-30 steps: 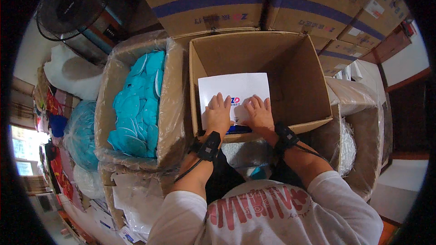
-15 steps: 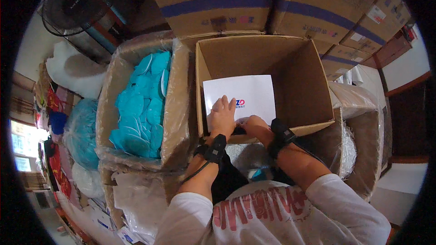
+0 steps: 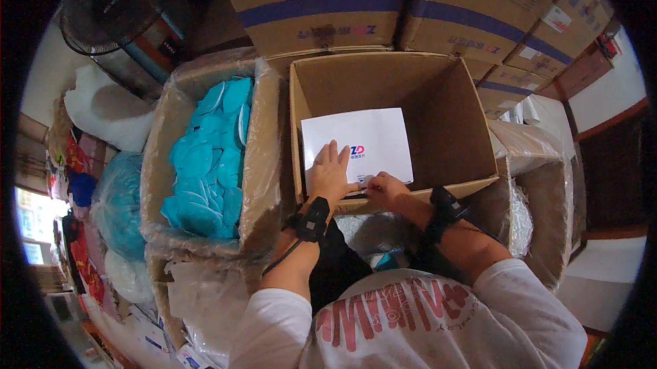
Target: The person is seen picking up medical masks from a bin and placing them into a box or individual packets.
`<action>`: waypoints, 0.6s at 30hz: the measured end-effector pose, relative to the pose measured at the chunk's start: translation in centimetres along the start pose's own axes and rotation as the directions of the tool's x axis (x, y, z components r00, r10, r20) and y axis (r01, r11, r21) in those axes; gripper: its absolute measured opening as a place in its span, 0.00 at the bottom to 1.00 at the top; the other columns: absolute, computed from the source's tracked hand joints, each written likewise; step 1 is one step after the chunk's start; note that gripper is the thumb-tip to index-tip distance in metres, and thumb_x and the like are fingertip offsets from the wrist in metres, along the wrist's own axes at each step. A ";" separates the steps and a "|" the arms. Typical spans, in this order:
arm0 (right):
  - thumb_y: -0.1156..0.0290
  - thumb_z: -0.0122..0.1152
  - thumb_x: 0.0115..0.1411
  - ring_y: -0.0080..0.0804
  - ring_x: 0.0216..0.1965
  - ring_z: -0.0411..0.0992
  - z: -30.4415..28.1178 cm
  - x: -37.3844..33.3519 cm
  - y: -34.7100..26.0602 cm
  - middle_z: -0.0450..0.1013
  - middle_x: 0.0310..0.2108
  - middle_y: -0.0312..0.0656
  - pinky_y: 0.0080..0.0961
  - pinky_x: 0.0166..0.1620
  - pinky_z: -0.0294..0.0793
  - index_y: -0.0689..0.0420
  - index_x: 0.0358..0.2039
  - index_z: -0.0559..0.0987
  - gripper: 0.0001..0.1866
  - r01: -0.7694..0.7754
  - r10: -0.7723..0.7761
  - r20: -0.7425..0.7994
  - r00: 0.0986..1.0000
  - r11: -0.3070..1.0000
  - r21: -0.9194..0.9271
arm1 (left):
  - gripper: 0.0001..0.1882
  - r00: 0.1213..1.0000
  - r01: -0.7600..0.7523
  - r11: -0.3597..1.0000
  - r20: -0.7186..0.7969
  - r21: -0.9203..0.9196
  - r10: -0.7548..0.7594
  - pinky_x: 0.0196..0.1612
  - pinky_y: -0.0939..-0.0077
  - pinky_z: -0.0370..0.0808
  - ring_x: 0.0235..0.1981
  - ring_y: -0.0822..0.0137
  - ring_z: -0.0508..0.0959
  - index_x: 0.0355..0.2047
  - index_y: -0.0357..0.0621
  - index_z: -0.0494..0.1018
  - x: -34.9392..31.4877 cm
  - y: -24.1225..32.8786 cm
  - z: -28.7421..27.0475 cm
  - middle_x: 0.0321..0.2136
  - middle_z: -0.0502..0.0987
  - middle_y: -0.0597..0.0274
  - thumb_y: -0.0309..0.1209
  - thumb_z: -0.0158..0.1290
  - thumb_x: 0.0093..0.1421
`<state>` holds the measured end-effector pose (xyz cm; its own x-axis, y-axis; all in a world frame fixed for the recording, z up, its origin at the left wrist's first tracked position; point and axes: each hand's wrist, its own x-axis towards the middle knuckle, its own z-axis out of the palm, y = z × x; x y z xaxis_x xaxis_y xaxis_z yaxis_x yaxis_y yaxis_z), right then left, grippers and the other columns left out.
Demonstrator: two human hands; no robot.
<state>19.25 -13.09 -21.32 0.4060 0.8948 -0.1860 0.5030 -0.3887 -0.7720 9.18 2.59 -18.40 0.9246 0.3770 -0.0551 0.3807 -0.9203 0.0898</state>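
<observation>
A flat white box [image 3: 373, 129] with a coloured logo on its lid sits in the left part of an open cardboard carton [image 3: 393, 64]. My left hand [image 3: 330, 176] lies flat on the lid's near-left part, its fingers stretched and its thumb reaching along the near edge. Closed at the middle of that same edge is my right hand [image 3: 387, 189], its bent fingers pinching the box's front flap. What lies beneath the right fingertips is hidden. Both wrists carry a black strapped device.
To the left stands a plastic-lined carton [image 3: 265, 163] of teal cup-shaped pieces [image 3: 205, 163]. Taped cartons [image 3: 321, 20] are stacked behind. An open lined box [image 3: 540, 198] is at the right, a fan [image 3: 102, 9] at the far left. Clear plastic bags [image 3: 123, 198] bulge at left.
My right hand has drawn slightly outward and now pinches more visibly at the box's near edge. My left hand stays on the lid, its thumb extended farther right. The view has shifted a little.
</observation>
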 end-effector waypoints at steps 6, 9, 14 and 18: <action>0.66 0.60 0.49 0.44 0.42 0.67 -5.3 -0.2 1.1 0.69 0.39 0.45 0.33 0.45 0.68 0.55 0.38 0.75 0.15 -0.019 -0.069 -0.281 0.957 0.954 -0.300 | 0.52 0.987 -0.012 0.997 0.160 0.073 0.000 0.55 0.59 0.62 0.60 0.49 0.52 0.59 0.46 0.50 -0.5 0.3 -0.9 0.58 0.52 0.44 0.51 0.62 0.38; 0.65 0.57 0.52 0.41 0.42 0.69 -5.9 0.1 2.9 0.71 0.40 0.45 0.30 0.45 0.67 0.58 0.43 0.72 0.18 -0.193 0.097 -0.436 0.895 0.964 -0.182 | 0.51 0.993 -0.030 0.998 0.120 0.062 0.022 0.48 0.47 0.65 0.60 0.48 0.51 0.58 0.47 0.52 -0.3 0.5 -0.8 0.59 0.51 0.46 0.47 0.65 0.35; 0.66 0.55 0.55 0.28 0.34 0.69 -5.1 -0.6 3.8 0.72 0.32 0.43 0.24 0.38 0.68 0.62 0.43 0.70 0.17 -0.269 0.359 -0.264 0.895 0.907 0.323 | 0.40 0.967 -0.254 0.966 -0.009 0.039 0.254 0.46 0.61 0.70 0.54 0.51 0.62 0.52 0.42 0.59 -0.8 -0.3 -0.5 0.51 0.62 0.48 0.43 0.61 0.40; 0.68 0.54 0.56 0.27 0.31 0.69 -5.5 -0.6 2.6 0.72 0.30 0.43 0.23 0.36 0.69 0.64 0.39 0.71 0.15 -0.211 0.408 -0.223 0.885 0.779 0.591 | 0.26 0.869 -0.455 0.890 -0.206 0.023 0.450 0.42 0.74 0.73 0.45 0.59 0.72 0.44 0.39 0.67 -2.3 -2.5 0.0 0.42 0.71 0.53 0.39 0.55 0.47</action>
<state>24.49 -15.87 -19.84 0.7347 0.5843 -0.3446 -0.1450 -0.3610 -0.9212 6.10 4.07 -18.46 0.9783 -0.0650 0.1970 -0.0825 -0.9932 0.0818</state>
